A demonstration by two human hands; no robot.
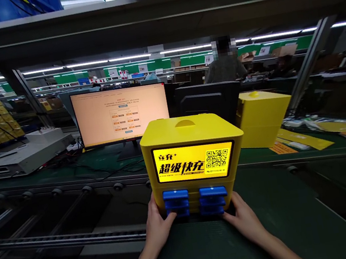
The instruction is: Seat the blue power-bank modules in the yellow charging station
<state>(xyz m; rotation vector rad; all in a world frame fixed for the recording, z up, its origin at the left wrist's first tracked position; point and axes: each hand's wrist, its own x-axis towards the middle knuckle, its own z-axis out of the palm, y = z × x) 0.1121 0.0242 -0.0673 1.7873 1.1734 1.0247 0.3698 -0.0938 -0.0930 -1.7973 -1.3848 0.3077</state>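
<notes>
A yellow power-bank charging station (194, 157) stands on a dark green belt mat (193, 250) right in front of me. Its lit screen (194, 162) shows Chinese lettering and a QR code. Below the screen sit several blue power banks (196, 202) in two stacked columns. My left hand (157, 225) grips the station's lower left corner, with fingers against the blue banks. My right hand (244, 219) holds the lower right corner the same way. The station's back is hidden.
Behind the station are a lit monitor (120, 114) and a second yellow station (262, 119). Yellow sheets (303, 138) lie to the right, and a grey device (20, 157) stands left. Roller rails (62, 241) run along the left. A co-worker (224, 65) stands beyond. A shelf (109, 25) crosses overhead.
</notes>
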